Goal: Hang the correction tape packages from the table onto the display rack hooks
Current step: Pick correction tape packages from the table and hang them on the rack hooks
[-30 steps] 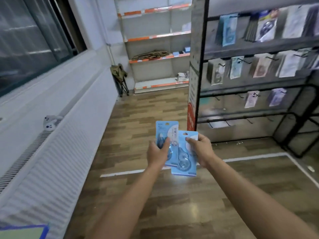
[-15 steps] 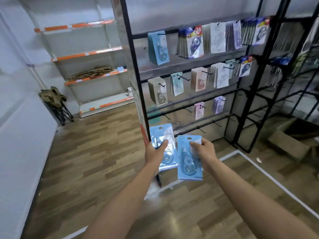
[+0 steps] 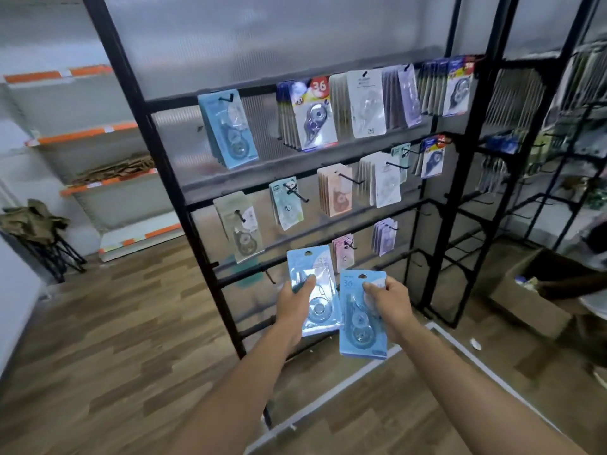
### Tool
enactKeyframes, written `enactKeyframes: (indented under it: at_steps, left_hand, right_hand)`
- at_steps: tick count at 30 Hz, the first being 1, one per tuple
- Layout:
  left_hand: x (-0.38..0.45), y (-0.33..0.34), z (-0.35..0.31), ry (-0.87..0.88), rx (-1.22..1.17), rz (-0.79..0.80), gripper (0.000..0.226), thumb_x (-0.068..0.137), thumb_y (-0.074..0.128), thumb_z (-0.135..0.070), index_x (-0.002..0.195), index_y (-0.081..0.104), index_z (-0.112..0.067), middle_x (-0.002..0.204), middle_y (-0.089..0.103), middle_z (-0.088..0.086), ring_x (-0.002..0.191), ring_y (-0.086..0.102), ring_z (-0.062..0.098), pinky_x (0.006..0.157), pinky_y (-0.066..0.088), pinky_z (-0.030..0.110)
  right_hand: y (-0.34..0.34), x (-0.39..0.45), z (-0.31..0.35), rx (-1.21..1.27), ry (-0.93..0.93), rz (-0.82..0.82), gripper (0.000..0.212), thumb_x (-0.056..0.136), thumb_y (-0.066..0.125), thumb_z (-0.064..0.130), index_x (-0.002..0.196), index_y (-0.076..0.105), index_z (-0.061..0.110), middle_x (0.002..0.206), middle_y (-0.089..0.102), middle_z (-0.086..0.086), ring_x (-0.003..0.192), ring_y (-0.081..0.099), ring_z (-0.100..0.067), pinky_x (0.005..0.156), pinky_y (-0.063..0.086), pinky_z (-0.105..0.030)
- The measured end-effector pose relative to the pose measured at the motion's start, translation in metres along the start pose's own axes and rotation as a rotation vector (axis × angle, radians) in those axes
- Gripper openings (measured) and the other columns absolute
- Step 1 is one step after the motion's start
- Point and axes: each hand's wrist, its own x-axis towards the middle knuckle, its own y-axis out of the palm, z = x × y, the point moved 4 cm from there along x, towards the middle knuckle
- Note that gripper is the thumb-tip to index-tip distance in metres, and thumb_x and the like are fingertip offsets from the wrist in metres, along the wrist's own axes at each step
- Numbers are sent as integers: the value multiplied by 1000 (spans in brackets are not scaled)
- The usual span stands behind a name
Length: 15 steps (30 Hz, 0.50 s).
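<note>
Left hand (image 3: 293,307) gripping one blue pack (image 3: 314,290), thumb across its front, fingers curled behind. Right hand (image 3: 389,302) pinching a second blue pack (image 3: 360,318) near its top right corner, thumb on the front. Both packs upright, side by side, edges overlapping, the left one higher; held in the air before the lower rails of the black rack (image 3: 157,149), touching no hook. Hang-holes at the top of each card free.

On the rack, at 12 o'clock from the hands: top rail with a matching blue stack (image 3: 230,128) at its left end, then a stack marked 36 (image 3: 312,116), then white cards (image 3: 367,103). Second rail with a grey pack (image 3: 241,226), a teal pack (image 3: 286,205), a pink stack (image 3: 335,195). Small pink pack (image 3: 343,252) just above the held ones, at 1 o'clock from the left hand.

At 9 o'clock, orange-edged shelves (image 3: 98,133) by the wall. At 3 o'clock, a cardboard box (image 3: 528,300) on the wood floor (image 3: 108,339).
</note>
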Motion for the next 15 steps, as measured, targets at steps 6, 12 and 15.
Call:
enactKeyframes:
  at_steps: [6,12,15]
  left_hand:
    - [53,50,-57,225,60,-67,17,85,71,-11,100,65,-13,93,71,4,74,66,11,65,55,26]
    - [80,23,-153,500,69,-280,12,87,68,-13,97,62,-11,81,66,-7,64,62,-5,58,49,14]
    - [85,-2,-199,630,86,-361,8,88,68,-16,89,60,-15,75,63,-7,57,58,-7,52,46,11]
  right_hand:
    - [7,83,82,-194,-226,81,16,84,63,7,71,60,16,66,65,6,61,61,-9,54,47,-23]
    - [84,108,161,-260,-471,301,13,87,65,16,81,59,6,78,70,-6,69,67,-12,61,55,-36]
    - [122,99,200,-263,-636,332,22,84,68,20,68,53,19,60,60,8,58,56,-8,56,47,-31]
